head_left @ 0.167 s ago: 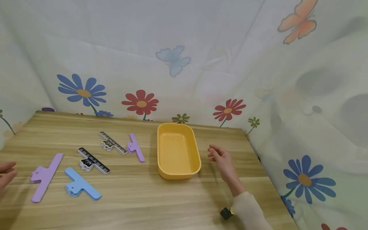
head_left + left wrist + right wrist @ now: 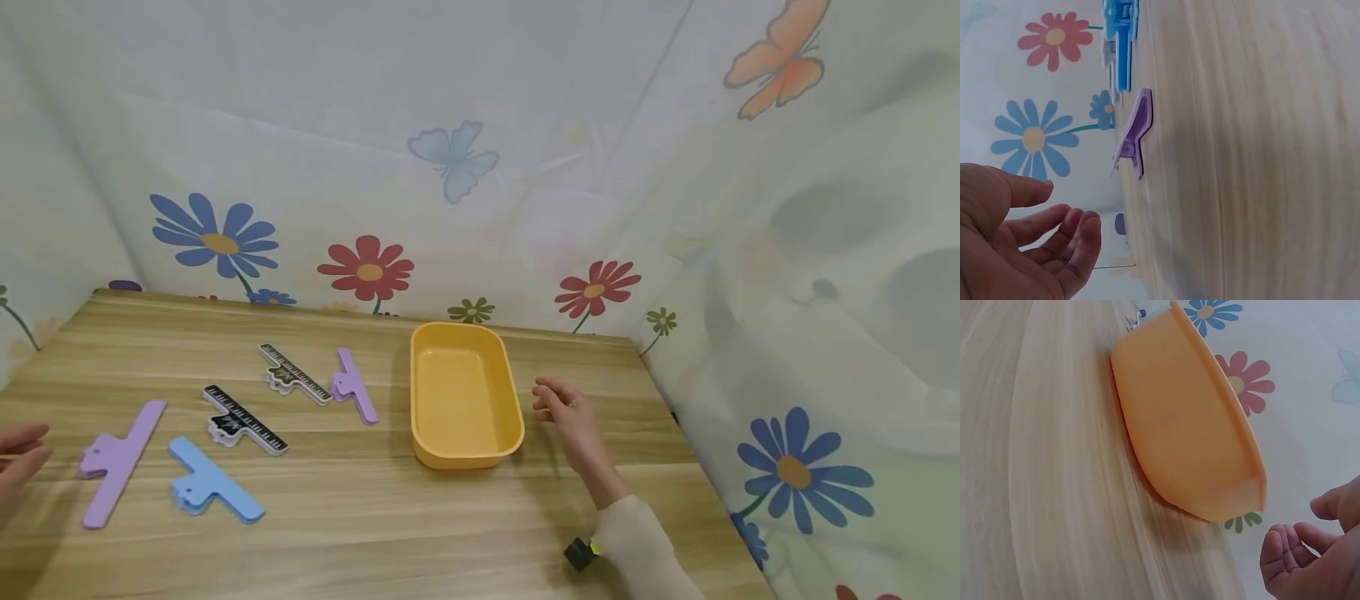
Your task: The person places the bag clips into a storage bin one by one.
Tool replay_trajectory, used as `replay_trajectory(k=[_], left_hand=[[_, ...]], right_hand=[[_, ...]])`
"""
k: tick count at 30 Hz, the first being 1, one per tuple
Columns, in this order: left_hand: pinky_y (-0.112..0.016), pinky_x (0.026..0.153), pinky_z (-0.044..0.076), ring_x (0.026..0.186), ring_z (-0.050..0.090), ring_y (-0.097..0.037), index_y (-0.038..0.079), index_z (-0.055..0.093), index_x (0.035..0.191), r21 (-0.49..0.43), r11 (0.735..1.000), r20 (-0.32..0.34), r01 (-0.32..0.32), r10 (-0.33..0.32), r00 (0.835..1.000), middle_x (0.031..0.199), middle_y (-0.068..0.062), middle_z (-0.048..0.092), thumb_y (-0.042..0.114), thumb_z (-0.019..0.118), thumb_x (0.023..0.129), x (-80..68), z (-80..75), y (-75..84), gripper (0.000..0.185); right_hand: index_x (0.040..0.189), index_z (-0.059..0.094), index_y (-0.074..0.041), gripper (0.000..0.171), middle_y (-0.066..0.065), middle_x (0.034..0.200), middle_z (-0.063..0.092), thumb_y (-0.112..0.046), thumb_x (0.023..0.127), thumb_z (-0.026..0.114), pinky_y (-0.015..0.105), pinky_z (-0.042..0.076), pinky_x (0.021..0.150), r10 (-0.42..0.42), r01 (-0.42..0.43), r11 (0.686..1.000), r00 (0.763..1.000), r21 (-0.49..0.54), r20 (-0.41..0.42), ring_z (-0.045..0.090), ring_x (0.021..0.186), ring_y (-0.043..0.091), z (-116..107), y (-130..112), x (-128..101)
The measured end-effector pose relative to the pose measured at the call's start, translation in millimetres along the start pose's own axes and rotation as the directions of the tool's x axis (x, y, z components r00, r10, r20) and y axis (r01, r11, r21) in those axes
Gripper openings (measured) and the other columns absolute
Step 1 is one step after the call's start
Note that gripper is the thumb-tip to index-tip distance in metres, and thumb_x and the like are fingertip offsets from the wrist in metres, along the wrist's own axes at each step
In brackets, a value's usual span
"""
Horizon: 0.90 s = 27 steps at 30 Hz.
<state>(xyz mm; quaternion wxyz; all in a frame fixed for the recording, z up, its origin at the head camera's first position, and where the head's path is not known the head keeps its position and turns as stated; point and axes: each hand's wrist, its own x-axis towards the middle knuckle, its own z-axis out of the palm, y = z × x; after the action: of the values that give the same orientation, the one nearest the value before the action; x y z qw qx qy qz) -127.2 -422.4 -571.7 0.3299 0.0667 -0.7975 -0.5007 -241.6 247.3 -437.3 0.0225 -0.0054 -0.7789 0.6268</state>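
Our right hand [image 2: 564,410] hangs just right of the yellow tub [image 2: 462,395], near its rim but not touching it, the fingers loosely curled and holding nothing. In the right wrist view the same hand [image 2: 1316,556] shows its fingertips bent inward beside the tub's outer wall [image 2: 1179,425], with a gap between them. The tub stands upright on the wooden table [image 2: 375,517], toward the far right part of the top.

Our left hand [image 2: 18,467] sits at the left edge of the head view, only partly in the frame, fingers relaxed and gripping nothing. In the left wrist view the hand [image 2: 1016,244] is held slack with the palm showing, above the table surface and apart from the long purple clip [image 2: 1134,139]. That clip [image 2: 120,461] is the nearest thing to our left hand, lying flat just to its right.

Beside it lies a blue clip [image 2: 210,490], and farther back a black ruler-pattern clip [image 2: 243,419]. Behind that we see a second ruler-pattern clip [image 2: 294,374], with a small purple clip [image 2: 354,386] just beside it, between it and the tub. A cloth printed with flowers and butterflies [image 2: 450,158] hangs around the table at the back and sides.
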Motion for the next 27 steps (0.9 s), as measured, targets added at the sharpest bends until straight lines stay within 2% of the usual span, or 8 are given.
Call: replay_trajectory(k=[2, 6, 9, 12, 13, 18, 20, 27], left_hand=[[-0.001, 0.063, 0.031, 0.074, 0.044, 0.021, 0.061, 0.055, 0.105, 0.018, 0.999, -0.006, 0.035, -0.035, 0.999, 0.088, 0.049, 0.052, -0.006, 0.055, 0.098, -1.6, 1.4, 6.4, 0.068], [-0.002, 0.06, 0.031, 0.07, 0.044, 0.02, 0.063, 0.054, 0.1, -0.03, 0.995, 0.007, 0.098, -0.098, 0.995, 0.085, 0.048, 0.051, -0.003, 0.053, 0.098, -3.4, 2.3, 13.8, 0.066], [-0.002, 0.061, 0.031, 0.07, 0.042, 0.021, 0.065, 0.05, 0.1, 0.006, 0.991, 0.02, 0.135, -0.135, 0.991, 0.084, 0.048, 0.048, -0.001, 0.054, 0.098, -4.0, 1.4, 11.8, 0.065], [-0.002, 0.061, 0.03, 0.072, 0.039, 0.022, 0.066, 0.043, 0.1, 0.1, 0.98, 0.013, 0.17, -0.172, 0.985, 0.084, 0.05, 0.042, 0.002, 0.056, 0.099, -4.1, 0.3, 4.9, 0.065], [-0.002, 0.062, 0.03, 0.072, 0.038, 0.023, 0.066, 0.041, 0.1, 0.132, 0.976, 0.009, 0.175, -0.177, 0.984, 0.084, 0.05, 0.04, 0.003, 0.056, 0.099, -3.8, 0.0, 1.9, 0.065], [-0.003, 0.06, 0.031, 0.072, 0.039, 0.023, 0.066, 0.044, 0.097, 0.093, 0.976, 0.009, 0.195, -0.197, 0.98, 0.08, 0.048, 0.043, 0.004, 0.057, 0.096, -4.3, -0.7, -6.7, 0.064], [-0.003, 0.06, 0.031, 0.072, 0.04, 0.023, 0.066, 0.046, 0.095, 0.067, 0.978, 0.015, 0.198, -0.199, 0.98, 0.078, 0.047, 0.045, 0.003, 0.058, 0.095, -5.0, -0.5, -6.2, 0.064], [-0.003, 0.059, 0.031, 0.07, 0.039, 0.023, 0.067, 0.043, 0.091, 0.081, 0.97, 0.025, 0.229, -0.231, 0.973, 0.075, 0.047, 0.044, 0.003, 0.059, 0.094, -7.4, 3.6, -2.4, 0.066]], right_hand=[[0.133, 0.06, 0.012, 0.035, 0.025, 0.116, 0.063, -0.011, 0.106, 0.059, 0.038, 0.058, 0.086, 0.007, -0.007, 1.0, 1.0, 0.024, -0.002, 0.06, 0.091, 0.02, 4.9, 1.4, 2.0], [0.132, 0.06, 0.013, 0.034, 0.025, 0.113, 0.062, -0.009, 0.106, 0.058, 0.036, 0.057, 0.084, 0.027, -0.026, 0.999, 0.999, 0.039, -0.019, 0.059, 0.088, 0.021, 13.6, 3.7, 4.2], [0.132, 0.06, 0.012, 0.033, 0.024, 0.112, 0.063, -0.008, 0.106, 0.058, 0.035, 0.056, 0.082, 0.045, -0.044, 0.998, 0.999, 0.036, -0.028, 0.059, 0.089, 0.022, 20.1, 4.5, 5.0], [0.132, 0.061, 0.012, 0.033, 0.021, 0.11, 0.065, -0.009, 0.106, 0.058, 0.035, 0.055, 0.08, 0.055, -0.054, 0.998, 0.998, 0.036, -0.025, 0.058, 0.088, 0.023, 26.3, 5.3, 6.3], [0.132, 0.061, 0.012, 0.033, 0.021, 0.108, 0.065, -0.009, 0.106, 0.058, 0.036, 0.055, 0.08, 0.055, -0.054, 0.998, 0.998, 0.036, -0.023, 0.058, 0.088, 0.023, 28.0, 5.6, 6.8], [0.132, 0.062, 0.01, 0.033, 0.02, 0.105, 0.065, -0.01, 0.106, 0.059, 0.039, 0.055, 0.082, 0.056, -0.055, 0.998, 0.998, 0.043, -0.015, 0.058, 0.087, 0.024, 35.1, 6.9, 10.4], [0.132, 0.063, 0.009, 0.033, 0.019, 0.103, 0.065, -0.011, 0.106, 0.059, 0.039, 0.054, 0.081, 0.06, -0.059, 0.997, 0.998, 0.042, -0.015, 0.058, 0.088, 0.024, 37.1, 7.4, 11.8], [0.133, 0.063, 0.008, 0.033, 0.015, 0.097, 0.063, -0.011, 0.106, 0.059, 0.033, 0.051, 0.075, 0.065, -0.064, 0.997, 0.998, 0.038, -0.005, 0.055, 0.081, 0.021, 39.9, 8.7, 13.3]])
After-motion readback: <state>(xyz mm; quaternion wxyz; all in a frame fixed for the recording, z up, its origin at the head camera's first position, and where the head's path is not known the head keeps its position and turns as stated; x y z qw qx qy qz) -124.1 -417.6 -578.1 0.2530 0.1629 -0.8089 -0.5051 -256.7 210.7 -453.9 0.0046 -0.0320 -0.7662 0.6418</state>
